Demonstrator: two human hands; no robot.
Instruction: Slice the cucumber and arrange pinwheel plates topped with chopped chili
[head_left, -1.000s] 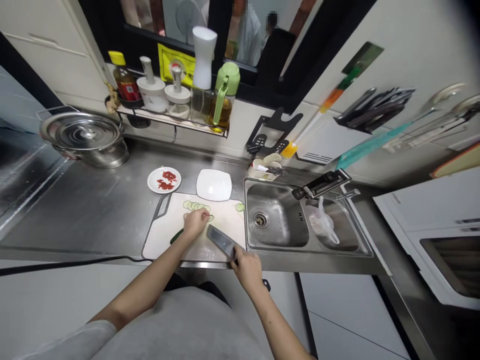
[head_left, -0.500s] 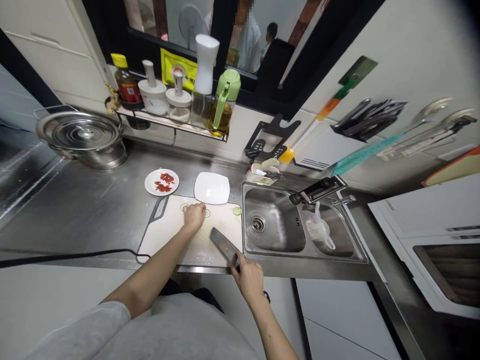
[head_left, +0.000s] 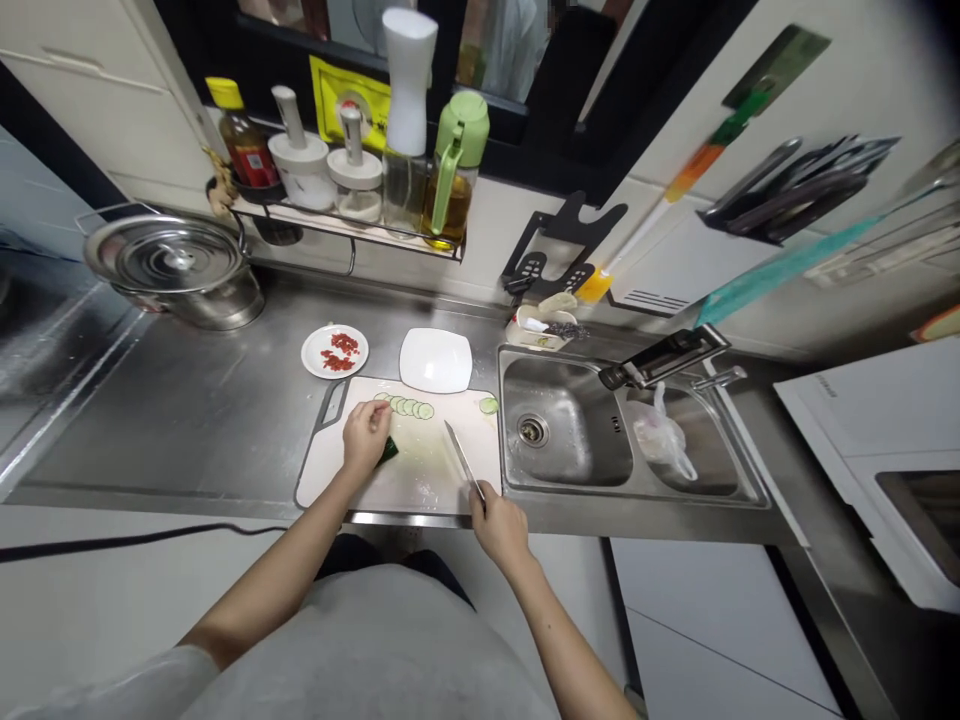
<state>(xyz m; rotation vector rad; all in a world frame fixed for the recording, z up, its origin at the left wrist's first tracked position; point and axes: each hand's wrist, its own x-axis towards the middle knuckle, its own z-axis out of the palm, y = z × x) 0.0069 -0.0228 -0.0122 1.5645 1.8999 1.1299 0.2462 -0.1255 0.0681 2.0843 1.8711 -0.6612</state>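
My right hand (head_left: 501, 525) is wrapped round the handle of a kitchen knife (head_left: 463, 455). The blade points up and left over the right part of the white cutting board (head_left: 330, 465), its thin edge turned to me. My left hand (head_left: 366, 432) is over the board's left side, fingers curled together; whatever is between them is hidden. Beside its palm shows a dark green piece of cucumber (head_left: 388, 451), partly covered. A row of overlapping cucumber slices (head_left: 409, 407) lies just right of the left fingertips. A pale green cucumber end (head_left: 488, 405) lies at the board's right edge.
Behind the board stand a white square plate (head_left: 435, 360) and a plate (head_left: 309, 354) of chopped red pieces. To the right is a double sink (head_left: 555, 470) with a plastic bag (head_left: 661, 440). A lidded steel pot (head_left: 217, 300) stands left, below a bottle rack (head_left: 322, 228).
My left hand has drawn back and left from the slices, uncovering their row and the dark green piece. The knife has turned more edge-on. The view has shifted slightly.
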